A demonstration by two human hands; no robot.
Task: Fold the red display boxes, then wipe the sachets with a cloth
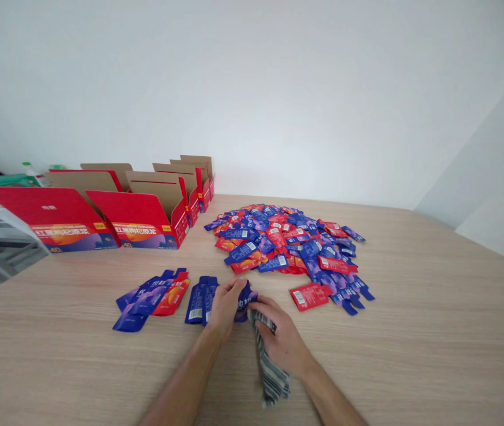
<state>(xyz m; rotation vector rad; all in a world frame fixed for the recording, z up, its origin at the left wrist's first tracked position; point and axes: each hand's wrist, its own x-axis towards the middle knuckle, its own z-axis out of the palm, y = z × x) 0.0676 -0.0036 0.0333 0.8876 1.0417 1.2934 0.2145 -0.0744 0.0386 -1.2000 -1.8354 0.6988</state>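
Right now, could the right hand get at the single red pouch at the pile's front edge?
Probably yes: the red pouch lies just ahead and to the right of the right hand, with nothing apparently between them. The hand holds a striped cloth, though, which might get in the way.

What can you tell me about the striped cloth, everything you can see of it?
The striped cloth looks like soft, thin fabric with pale and dark greyish bands. It is bunched and creased, gripped in the right hand, which hides part of it. Its upper end is close to the blue pouch at the left hand; whether they touch is unclear. Its lower part trails toward the wearer; whether that rests on the table is hard to tell.
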